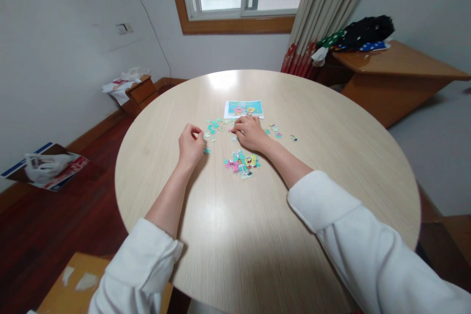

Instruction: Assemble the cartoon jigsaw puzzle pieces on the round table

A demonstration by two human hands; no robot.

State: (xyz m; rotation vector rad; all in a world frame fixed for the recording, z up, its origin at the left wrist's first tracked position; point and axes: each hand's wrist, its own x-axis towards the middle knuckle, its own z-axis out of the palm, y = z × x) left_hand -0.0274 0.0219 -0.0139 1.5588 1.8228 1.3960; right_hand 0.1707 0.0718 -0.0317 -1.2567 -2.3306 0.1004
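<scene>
On the round wooden table (pixel 331 167) lies a partly joined cartoon jigsaw cluster (pixel 243 163) in front of me. Loose teal pieces (pixel 213 127) are scattered beyond it, with a few more (pixel 275 130) to the right. A printed reference picture (pixel 244 108) lies farther back. My left hand (pixel 190 146) rests on the table with fingers curled in a loose fist, beside a small teal piece (pixel 207 150). My right hand (pixel 250 132) lies knuckles up over the loose pieces, fingertips pinched at a piece I cannot make out.
A window with wooden frame (pixel 239 23) and a curtain (pixel 324 14) are behind the table. A wooden desk (pixel 397 73) with dark clothing stands at the right. A box (pixel 142 92) and a plastic bag (pixel 46 167) sit on the floor at the left.
</scene>
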